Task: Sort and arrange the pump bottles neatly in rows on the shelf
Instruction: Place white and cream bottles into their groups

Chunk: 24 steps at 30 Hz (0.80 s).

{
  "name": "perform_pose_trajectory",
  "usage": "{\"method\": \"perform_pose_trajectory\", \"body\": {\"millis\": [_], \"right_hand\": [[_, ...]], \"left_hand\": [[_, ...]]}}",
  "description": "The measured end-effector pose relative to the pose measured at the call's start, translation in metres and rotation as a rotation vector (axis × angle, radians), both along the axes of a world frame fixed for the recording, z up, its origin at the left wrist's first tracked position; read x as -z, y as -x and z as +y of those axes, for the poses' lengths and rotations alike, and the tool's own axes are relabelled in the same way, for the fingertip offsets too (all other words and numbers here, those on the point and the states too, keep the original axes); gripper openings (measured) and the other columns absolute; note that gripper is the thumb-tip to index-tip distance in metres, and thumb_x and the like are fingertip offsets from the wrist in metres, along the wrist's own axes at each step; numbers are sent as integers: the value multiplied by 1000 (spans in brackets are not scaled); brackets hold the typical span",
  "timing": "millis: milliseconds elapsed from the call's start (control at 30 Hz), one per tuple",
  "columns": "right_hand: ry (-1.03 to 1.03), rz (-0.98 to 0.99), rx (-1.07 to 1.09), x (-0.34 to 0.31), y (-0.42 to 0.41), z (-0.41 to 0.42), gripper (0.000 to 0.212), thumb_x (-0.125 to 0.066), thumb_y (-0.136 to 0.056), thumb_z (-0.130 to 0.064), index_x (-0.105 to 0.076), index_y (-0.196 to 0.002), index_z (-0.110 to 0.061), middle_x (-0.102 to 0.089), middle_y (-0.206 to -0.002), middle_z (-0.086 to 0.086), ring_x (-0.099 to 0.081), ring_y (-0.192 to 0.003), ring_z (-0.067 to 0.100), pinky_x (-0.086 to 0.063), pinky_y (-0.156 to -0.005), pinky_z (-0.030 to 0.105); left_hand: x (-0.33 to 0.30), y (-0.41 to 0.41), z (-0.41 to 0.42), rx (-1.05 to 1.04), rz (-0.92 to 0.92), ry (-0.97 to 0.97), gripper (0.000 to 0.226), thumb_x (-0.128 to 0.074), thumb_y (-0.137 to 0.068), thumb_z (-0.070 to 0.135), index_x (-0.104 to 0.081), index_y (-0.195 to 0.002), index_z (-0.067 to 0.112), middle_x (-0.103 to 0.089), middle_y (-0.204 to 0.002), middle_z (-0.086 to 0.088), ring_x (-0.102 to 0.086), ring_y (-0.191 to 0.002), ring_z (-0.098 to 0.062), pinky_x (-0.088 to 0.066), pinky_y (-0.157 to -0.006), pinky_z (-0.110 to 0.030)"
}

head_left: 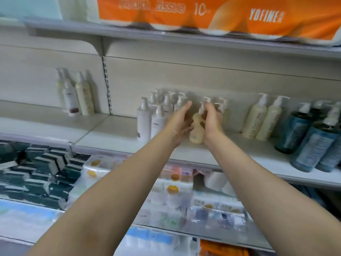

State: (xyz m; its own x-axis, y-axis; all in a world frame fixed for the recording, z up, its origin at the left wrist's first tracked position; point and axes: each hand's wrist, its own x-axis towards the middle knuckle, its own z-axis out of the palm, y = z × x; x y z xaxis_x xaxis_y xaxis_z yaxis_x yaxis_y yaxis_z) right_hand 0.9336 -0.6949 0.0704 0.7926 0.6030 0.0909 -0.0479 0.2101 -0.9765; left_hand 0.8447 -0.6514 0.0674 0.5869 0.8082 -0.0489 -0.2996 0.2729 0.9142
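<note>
A small cream pump bottle (197, 129) stands on the white shelf (114, 143) between my two hands. My right hand (212, 120) wraps its right side, fingers curled up by the pump head. My left hand (180, 121) is at its left side with straight fingers, palm facing the bottle. Several white pump bottles (156, 115) are clustered just left of my left hand. More cream bottles (222, 108) stand behind my right hand, partly hidden. The picture is blurred by motion.
Two tall cream bottles (262, 119) and dark blue pump bottles (313, 139) stand at the right. Three tall pale bottles (77, 97) stand at the far left. An orange tissue pack (212, 13) lies on the shelf above; sponges (36, 169) and tissue packs (175, 191) lie below.
</note>
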Motion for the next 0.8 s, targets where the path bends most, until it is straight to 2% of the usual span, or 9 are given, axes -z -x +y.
{"method": "perform_pose_trajectory", "body": {"millis": [133,200,267,367,433,500,567,700,800], "right_hand": [[-67,-106,-18,-20,66,12,10,-59,-93,-29,-62,-87,-22,-62,-83,-6,-58,-82,15,-46,-76,31],[-84,-120,-79,-25,95,20,11,-58,-92,-26,-64,-83,-23,-61,-82,-6,-58,-81,14,-47,-79,35],[-81,-121,-155,-26,124,30,11,-61,-82,-34,-67,-77,-26,-63,-82,-5,-60,-84,17,-49,-83,40],[-46,-94,-255,-21,166,49,9,-62,-87,-37,-63,-89,-29,-65,-104,7,-62,-111,27,-49,-99,42],[-5,-70,-330,-16,194,62,5,-59,-94,-35,-59,-96,-30,-60,-114,5,-56,-122,27,-49,-95,34],[48,-66,-380,-11,219,77,9,-59,-93,-36,-59,-98,-28,-59,-113,5,-56,-116,25,-45,-87,33],[67,-73,-402,-7,241,95,6,-59,-95,-32,-59,-97,-26,-57,-105,-1,-55,-104,19,-45,-90,33],[120,-80,-445,7,275,137,13,-56,-96,-29,-56,-84,-25,-49,-91,-7,-48,-86,13,-42,-83,33],[148,-78,-480,17,295,175,14,-57,-94,-30,-55,-81,-26,-50,-89,-6,-49,-88,15,-46,-89,37]], "left_hand": [[-16,65,17,-73,-50,-67,32,-59,-97,40,-62,-112,12,-58,-101,-3,-60,-87,-16,-52,-81,-31],[-18,97,26,-124,-86,-58,29,-62,-96,37,-62,-111,12,-59,-105,-5,-63,-91,-17,-54,-81,-32],[-17,130,35,-175,-92,-51,26,-63,-95,36,-61,-107,12,-60,-105,-4,-64,-88,-15,-55,-77,-31],[-11,181,53,-267,-69,-45,37,-65,-92,39,-59,-117,12,-57,-112,-5,-62,-96,-16,-55,-75,-31],[-5,214,68,-325,-46,-40,40,-66,-91,41,-59,-120,13,-56,-116,-5,-60,-102,-18,-55,-80,-32],[1,245,81,-369,-33,-27,40,-65,-92,40,-59,-121,14,-55,-117,-5,-59,-107,-19,-53,-86,-34],[8,271,94,-413,-28,-12,47,-65,-93,40,-56,-130,13,-56,-122,-5,-57,-115,-19,-52,-88,-32],[20,310,123,-484,-27,14,57,-64,-93,41,-50,-140,13,-54,-132,-5,-55,-121,-18,-52,-88,-30],[32,335,152,-541,10,30,57,-66,-91,44,-55,-136,12,-56,-122,-2,-56,-117,-16,-52,-92,-31]]}}
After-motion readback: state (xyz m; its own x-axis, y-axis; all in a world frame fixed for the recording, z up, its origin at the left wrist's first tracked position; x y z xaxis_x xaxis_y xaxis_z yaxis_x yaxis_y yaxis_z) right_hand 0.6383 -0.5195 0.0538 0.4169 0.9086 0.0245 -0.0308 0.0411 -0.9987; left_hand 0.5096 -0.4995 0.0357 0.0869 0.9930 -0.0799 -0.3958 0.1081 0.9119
